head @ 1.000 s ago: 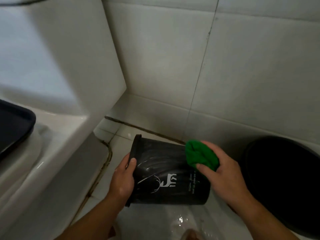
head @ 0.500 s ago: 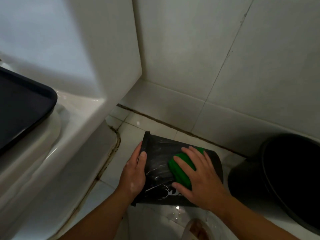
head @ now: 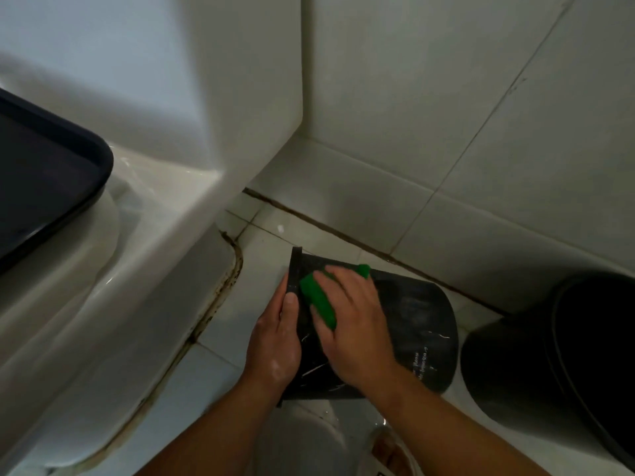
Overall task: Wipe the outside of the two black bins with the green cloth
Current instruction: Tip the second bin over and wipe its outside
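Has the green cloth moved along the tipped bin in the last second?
Yes. The green cloth slid from the bin base end toward its rim, and is now beside the left hand.

green cloth (head: 318,300) mostly under right hand (head: 354,324), second black bin (head: 549,372) cut by right edge, dark tray (head: 44,173) cut off left

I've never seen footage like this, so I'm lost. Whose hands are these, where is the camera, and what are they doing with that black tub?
There is no machine here: a person wears one camera on the head, looking down at their own hands. The left hand grips the rim of a small black bin tipped on its side over the tiled floor. The right hand presses a green cloth against the bin's outside. A second black bin stands upright to the right, and a white toilet is on the left.
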Demonstrator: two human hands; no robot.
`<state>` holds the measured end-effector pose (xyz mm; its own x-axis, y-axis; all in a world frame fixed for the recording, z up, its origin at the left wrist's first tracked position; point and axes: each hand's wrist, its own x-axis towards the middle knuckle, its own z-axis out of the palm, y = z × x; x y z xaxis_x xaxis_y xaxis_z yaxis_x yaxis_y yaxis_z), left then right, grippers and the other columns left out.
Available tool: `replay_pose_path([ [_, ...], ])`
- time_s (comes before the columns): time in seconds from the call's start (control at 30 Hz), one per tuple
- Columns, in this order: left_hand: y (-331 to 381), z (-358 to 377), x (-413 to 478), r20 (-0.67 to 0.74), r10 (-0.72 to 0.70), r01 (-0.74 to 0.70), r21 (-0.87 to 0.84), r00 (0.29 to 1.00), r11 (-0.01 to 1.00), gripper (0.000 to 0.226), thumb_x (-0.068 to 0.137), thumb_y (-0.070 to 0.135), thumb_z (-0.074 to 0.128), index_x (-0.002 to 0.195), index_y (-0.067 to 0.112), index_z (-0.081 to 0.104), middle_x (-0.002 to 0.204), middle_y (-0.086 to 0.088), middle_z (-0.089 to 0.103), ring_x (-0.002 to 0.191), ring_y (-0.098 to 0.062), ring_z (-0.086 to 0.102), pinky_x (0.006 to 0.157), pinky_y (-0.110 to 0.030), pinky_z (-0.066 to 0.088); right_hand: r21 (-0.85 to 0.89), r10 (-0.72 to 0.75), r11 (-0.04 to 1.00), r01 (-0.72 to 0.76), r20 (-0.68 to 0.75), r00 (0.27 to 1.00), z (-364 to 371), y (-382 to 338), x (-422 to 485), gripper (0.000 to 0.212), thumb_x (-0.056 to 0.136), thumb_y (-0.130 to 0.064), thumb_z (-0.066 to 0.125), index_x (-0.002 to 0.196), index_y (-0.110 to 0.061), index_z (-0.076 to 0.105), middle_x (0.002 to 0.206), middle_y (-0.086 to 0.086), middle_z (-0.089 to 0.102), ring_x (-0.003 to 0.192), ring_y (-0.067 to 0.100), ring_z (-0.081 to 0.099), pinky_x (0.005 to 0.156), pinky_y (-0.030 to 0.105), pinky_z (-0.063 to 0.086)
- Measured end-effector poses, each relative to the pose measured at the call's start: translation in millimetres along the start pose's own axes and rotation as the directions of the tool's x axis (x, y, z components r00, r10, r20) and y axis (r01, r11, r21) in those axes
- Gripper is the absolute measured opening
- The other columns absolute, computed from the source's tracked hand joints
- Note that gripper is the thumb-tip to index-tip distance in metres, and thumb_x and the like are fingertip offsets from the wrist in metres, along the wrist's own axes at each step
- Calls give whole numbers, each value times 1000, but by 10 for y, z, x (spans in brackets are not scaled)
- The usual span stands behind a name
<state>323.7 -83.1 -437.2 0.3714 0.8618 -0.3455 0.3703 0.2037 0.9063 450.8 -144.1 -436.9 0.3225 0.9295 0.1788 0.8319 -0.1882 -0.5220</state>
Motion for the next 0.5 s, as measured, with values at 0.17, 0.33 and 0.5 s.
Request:
replay_pose_path([
  [0.17, -14, 1, -38, 8, -42, 42, 11, 999, 999, 51, 106, 53, 23, 156, 50, 35, 139, 4, 60, 115, -9, 59, 85, -18, 46, -87, -54, 994, 59, 56, 997, -211, 409, -170, 52, 93, -50, 53, 141, -31, 51, 144, -5, 53, 138, 16, 42, 119, 55, 24],
  [0.33, 40, 30, -69, 17, -37, 36, 42, 999, 998, 55, 104, 56, 20, 157, 49, 31, 136, 2, 59, 104, -2, 56, 76, -12, 41, -25, 281, 959, -282, -18, 959, -277, 373, 281, 45, 94, -51, 45, 128, -28, 62, 122, -5, 64, 117, 16, 53, 109, 46, 39],
  [0.5, 29, -4, 15, -38, -78, 75, -83, 996, 994, 44, 110, 49, 29, 150, 51, 46, 141, 9, 63, 129, -10, 58, 114, -39, 44, 43, -118, 992, 116, 53, 992, -24, -63, -139, 46, 92, -32, 61, 137, -22, 59, 136, -1, 56, 131, 18, 47, 118, 51, 29],
])
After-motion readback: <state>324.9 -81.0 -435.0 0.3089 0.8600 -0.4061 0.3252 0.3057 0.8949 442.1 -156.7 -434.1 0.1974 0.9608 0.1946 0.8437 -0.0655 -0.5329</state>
